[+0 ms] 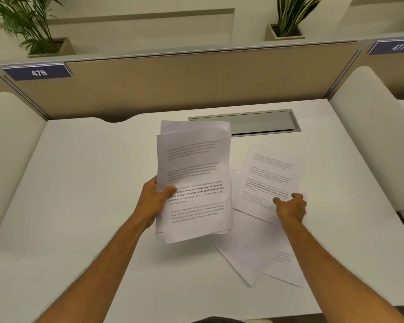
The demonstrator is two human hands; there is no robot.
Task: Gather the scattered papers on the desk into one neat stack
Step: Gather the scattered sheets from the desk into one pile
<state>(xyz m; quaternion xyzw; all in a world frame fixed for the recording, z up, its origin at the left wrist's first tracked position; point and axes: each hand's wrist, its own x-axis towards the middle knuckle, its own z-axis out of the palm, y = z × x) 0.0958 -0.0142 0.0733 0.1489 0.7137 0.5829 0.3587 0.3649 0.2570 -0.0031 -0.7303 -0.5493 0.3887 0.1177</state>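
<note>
Several sheets form a bundle (pixel 194 180) pinched at its edge in the left hand (pixel 155 199), thumb on top, lifted off the desk (pixel 84 194). Right hand (pixel 290 207) is curled onto a printed sheet (pixel 269 180) lying on the desk, fingertips touching it; whether it grips yet, I cannot tell. More loose sheets (pixel 254 250) lie beneath, near the front edge. Held one-handed, the uneven bundle could fan or slip; dragging the top sheet may scatter those below.

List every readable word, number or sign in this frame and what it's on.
"476": blue tag on the partition, left.
"477": blue tag, right; blurred but legible.
"Defined by a slower pace, it is centered... strong community bonds, local traditions": bold lines on the held sheets; remainder blurred.
Sheet under the right hand: unreadable.
</note>
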